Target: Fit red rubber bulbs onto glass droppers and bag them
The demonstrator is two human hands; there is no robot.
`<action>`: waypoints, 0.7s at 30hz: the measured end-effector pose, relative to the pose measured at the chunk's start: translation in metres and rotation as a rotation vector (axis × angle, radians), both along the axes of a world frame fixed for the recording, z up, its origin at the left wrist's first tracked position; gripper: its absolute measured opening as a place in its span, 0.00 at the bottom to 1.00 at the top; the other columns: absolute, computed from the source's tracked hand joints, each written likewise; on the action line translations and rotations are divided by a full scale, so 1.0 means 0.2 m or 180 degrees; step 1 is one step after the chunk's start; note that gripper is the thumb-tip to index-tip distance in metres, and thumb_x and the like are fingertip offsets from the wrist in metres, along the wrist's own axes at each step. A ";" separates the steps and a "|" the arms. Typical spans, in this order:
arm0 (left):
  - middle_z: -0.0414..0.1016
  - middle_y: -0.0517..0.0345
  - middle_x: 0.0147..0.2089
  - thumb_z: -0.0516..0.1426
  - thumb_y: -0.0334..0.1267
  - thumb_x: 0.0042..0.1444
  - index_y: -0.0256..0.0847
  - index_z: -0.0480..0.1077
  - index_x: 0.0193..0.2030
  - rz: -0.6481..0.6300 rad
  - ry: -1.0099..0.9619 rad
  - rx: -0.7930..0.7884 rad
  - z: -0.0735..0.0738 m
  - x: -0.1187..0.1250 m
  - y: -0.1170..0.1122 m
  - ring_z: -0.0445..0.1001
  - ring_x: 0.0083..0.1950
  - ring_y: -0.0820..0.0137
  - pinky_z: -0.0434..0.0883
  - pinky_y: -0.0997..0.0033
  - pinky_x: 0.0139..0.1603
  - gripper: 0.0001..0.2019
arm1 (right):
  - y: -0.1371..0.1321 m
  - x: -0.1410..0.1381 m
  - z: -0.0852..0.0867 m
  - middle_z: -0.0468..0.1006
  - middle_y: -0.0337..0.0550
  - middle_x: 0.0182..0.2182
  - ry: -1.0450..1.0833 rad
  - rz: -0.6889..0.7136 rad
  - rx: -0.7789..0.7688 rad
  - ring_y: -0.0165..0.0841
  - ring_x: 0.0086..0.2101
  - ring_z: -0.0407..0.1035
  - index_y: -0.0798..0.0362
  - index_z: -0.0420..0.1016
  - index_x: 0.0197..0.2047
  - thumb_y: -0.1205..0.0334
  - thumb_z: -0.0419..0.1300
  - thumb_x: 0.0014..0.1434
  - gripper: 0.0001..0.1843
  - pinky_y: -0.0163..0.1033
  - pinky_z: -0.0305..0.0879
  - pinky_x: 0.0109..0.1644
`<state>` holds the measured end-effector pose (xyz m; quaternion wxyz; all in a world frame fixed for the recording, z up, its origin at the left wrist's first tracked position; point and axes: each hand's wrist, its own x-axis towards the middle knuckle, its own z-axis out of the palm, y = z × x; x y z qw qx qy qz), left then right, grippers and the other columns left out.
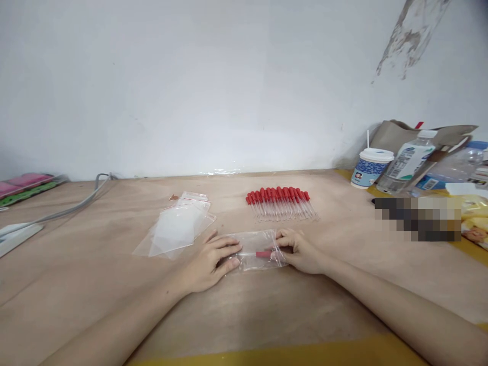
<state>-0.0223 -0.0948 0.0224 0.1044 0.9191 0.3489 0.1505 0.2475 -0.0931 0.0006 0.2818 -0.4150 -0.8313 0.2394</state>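
Observation:
A small clear plastic bag [254, 244] lies flat on the wooden table [114, 284] in front of me, with a red-capped dropper [263, 254] inside it. My left hand [211, 259] rests on the bag's left end, fingers stretched over it and thumb beneath. My right hand [299, 249] pinches the bag's right end near the red cap. Behind the bag lies a row of several red-capped glass droppers [281, 202]. A loose pile of empty clear bags [177, 229] sits to the left of my left hand.
At the right back stand a paper cup with a straw [370, 168], plastic bottles [406, 162] and a brown paper bag [400, 134]. A grey cable [76, 206] and pink and green items [25, 184] lie at the far left. A white wall closes the back.

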 end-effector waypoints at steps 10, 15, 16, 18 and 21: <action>0.63 0.53 0.59 0.48 0.44 0.61 0.45 0.63 0.53 -0.0355 0.0061 -0.0115 0.04 -0.05 0.01 0.59 0.60 0.63 0.61 0.59 0.57 0.15 | 0.01 0.08 0.00 0.70 0.42 0.43 0.0184 0.0366 -0.0238 0.36 0.46 0.64 0.48 0.76 0.33 0.63 0.57 0.54 0.06 0.47 0.55 0.53; 0.65 0.52 0.57 0.50 0.44 0.60 0.43 0.62 0.46 -0.0258 -0.0173 -0.0209 0.02 -0.05 0.01 0.61 0.59 0.63 0.64 0.59 0.54 0.11 | 0.12 0.11 -0.01 0.75 0.43 0.34 0.0815 -0.0225 -0.0278 0.32 0.35 0.69 0.52 0.74 0.32 0.60 0.57 0.53 0.07 0.40 0.64 0.42; 0.65 0.52 0.57 0.50 0.43 0.60 0.43 0.62 0.45 -0.0236 -0.0188 -0.0233 0.02 -0.05 0.00 0.61 0.59 0.63 0.64 0.59 0.54 0.10 | 0.16 0.12 0.00 0.76 0.43 0.32 0.0753 -0.0490 -0.0102 0.33 0.34 0.69 0.53 0.74 0.33 0.59 0.58 0.52 0.07 0.40 0.64 0.41; 0.65 0.52 0.57 0.50 0.43 0.60 0.43 0.62 0.44 -0.0221 -0.0186 -0.0257 0.03 -0.05 0.00 0.62 0.59 0.63 0.64 0.59 0.54 0.09 | 0.25 0.13 0.04 0.77 0.42 0.31 0.0423 -0.0951 0.0429 0.34 0.34 0.68 0.53 0.75 0.32 0.60 0.58 0.51 0.07 0.41 0.63 0.40; 0.65 0.53 0.57 0.47 0.40 0.62 0.43 0.63 0.44 -0.0246 -0.0143 -0.0248 0.03 -0.05 0.00 0.61 0.59 0.65 0.63 0.60 0.55 0.08 | 0.40 0.10 0.10 0.77 0.41 0.32 -0.0250 -0.1442 0.1036 0.35 0.36 0.67 0.50 0.76 0.32 0.61 0.56 0.53 0.08 0.43 0.57 0.45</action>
